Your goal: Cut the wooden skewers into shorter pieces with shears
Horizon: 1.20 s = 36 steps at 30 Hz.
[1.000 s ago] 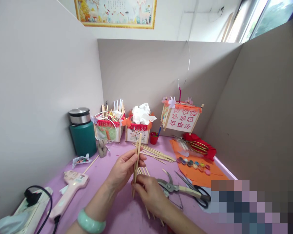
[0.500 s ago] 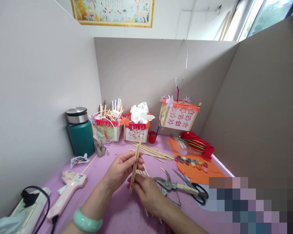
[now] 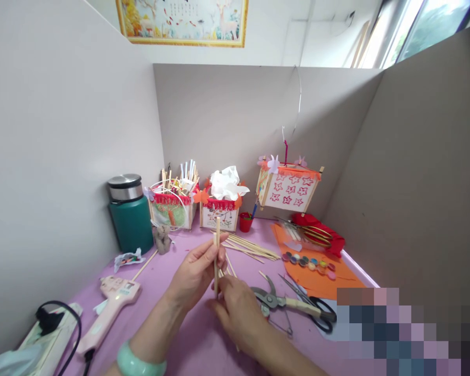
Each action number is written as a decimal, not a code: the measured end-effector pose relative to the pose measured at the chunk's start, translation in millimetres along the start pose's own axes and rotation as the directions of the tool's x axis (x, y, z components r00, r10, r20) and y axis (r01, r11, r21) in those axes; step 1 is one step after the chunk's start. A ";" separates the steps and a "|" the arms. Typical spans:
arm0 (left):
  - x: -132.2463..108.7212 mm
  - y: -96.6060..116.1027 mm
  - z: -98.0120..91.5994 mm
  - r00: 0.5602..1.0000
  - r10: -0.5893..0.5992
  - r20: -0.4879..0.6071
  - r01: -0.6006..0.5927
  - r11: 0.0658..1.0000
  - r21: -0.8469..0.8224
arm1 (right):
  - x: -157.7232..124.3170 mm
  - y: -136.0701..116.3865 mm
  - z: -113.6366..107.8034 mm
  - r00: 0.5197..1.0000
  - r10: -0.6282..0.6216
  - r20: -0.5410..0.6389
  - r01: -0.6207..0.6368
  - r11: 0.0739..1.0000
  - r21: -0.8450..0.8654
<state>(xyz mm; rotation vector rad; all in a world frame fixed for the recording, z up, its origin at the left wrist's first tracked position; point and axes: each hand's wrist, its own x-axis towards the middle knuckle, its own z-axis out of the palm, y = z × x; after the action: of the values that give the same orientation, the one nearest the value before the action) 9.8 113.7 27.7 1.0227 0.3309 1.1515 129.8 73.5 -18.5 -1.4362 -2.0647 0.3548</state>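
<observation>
Two thin wooden sticks [image 3: 218, 228] stand nearly upright in front of me, side by side, one top higher than the other. My left hand [image 3: 194, 271] is closed on them, thumb against fingers around their upper part. Lower down, my right hand [image 3: 243, 316] has its thumb and fingers closed about their bottom ends, which it partly hides. Other loose sticks show in part behind and beneath the right hand. Just right of that hand lie pruning shears [image 3: 272, 300] and black-handled scissors [image 3: 324, 313].
A pile of sticks [image 3: 254, 246] lies beyond my hands. To the left are a pink glue gun [image 3: 117, 297] and a green bottle [image 3: 131, 224]. Decorated boxes [image 3: 219, 216] stand at the back; a paper lantern [image 3: 290, 190] hangs there. Paint pots [image 3: 307, 262] rest on orange paper [image 3: 337, 279].
The two sticks have swung from a slant to nearly upright. My right hand has shifted slightly around their lower ends. The left hand keeps its hold.
</observation>
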 end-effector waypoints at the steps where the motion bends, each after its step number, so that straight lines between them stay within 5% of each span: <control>1: 0.5 -0.7 2.0 1.000 0.000 -0.016 0.000 1.000 0.011 | -0.3 -1.7 1.7 0.999 0.032 -0.030 -0.034 0.997 -0.065; 4: 1.0 -0.9 6.6 0.999 0.000 -0.041 0.002 0.999 0.051 | -0.3 -4.0 5.7 0.995 0.089 -0.054 -0.096 0.985 -0.143; 9: -1.5 3.1 6.1 1.000 0.025 0.009 -0.025 0.999 0.030 | 3.2 -1.0 0.8 0.992 0.116 0.040 -0.116 0.993 0.005; 18: -2.3 3.4 8.8 1.000 0.019 0.003 -0.019 0.996 0.088 | 10.2 13.8 -11.6 0.983 -0.017 0.183 -0.035 0.960 0.277; 36: 1.6 8.5 15.5 0.995 0.081 -0.059 -0.071 0.985 0.154 | 12.1 15.5 -5.4 0.989 -0.026 0.147 0.001 0.985 0.171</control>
<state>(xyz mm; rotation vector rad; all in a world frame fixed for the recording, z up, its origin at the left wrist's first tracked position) 16.0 107.8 43.2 1.1405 0.4400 1.2457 141.9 89.9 -18.6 -1.3272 -2.1027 0.6356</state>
